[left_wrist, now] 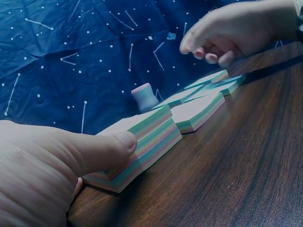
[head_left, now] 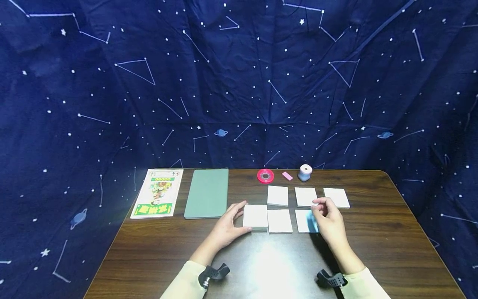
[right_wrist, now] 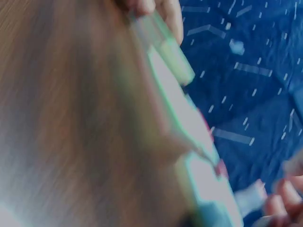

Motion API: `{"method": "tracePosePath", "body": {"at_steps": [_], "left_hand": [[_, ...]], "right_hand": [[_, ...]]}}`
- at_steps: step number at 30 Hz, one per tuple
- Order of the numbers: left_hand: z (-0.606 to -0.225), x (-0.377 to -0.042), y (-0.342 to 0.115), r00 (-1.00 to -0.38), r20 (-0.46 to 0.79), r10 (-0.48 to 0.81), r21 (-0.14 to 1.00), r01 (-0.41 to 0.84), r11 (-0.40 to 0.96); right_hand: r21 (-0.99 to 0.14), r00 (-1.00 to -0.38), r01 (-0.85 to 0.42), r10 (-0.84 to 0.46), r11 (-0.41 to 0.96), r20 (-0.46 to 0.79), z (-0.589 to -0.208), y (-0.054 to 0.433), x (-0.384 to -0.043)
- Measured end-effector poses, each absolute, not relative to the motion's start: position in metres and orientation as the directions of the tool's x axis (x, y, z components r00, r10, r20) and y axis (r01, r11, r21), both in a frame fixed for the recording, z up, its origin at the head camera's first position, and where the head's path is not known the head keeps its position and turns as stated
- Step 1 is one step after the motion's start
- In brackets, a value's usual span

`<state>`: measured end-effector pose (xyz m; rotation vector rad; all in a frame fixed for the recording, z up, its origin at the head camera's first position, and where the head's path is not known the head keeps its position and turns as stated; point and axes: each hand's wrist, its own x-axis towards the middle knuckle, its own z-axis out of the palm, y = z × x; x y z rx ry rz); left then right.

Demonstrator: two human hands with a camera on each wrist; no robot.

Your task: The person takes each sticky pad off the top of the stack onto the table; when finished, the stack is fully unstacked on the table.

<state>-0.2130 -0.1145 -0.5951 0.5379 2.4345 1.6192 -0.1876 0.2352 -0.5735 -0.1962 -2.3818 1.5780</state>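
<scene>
My left hand (head_left: 224, 230) holds a stack of square paper pads (head_left: 255, 216) between thumb and fingers at its left side. In the left wrist view the thumb lies against the stack's pastel striped edges (left_wrist: 154, 144). My right hand (head_left: 330, 224) is in the air with its fingers bent, over the right-hand pads; nothing shows in it. A front middle pad (head_left: 280, 221) lies beside the stack, and a front right pad (head_left: 304, 221) has a blue shadow on it. Behind them lie three more pads, the rightmost pad (head_left: 337, 198) slightly turned. The right wrist view is blurred.
At the back are a red tape roll (head_left: 265, 176), a small pink piece (head_left: 287, 176) and a white-and-blue spool-shaped object (head_left: 305, 172). A green notebook (head_left: 207, 194) and an illustrated booklet (head_left: 158, 193) lie on the left. A starry blue cloth (head_left: 239, 83) hangs behind the wooden table (head_left: 157, 257).
</scene>
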Motion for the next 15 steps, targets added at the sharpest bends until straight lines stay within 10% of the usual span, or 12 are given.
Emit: {"method": "tracePosePath", "body": {"at_steps": [15], "left_hand": [[-0.599,-0.215,-0.114,-0.914,0.079,0.399,0.920,0.220,0.323]], "right_hand": [[-0.901,-0.994,-0.045,-0.113,0.432,-0.005,-0.537,0.165,-0.203]]}}
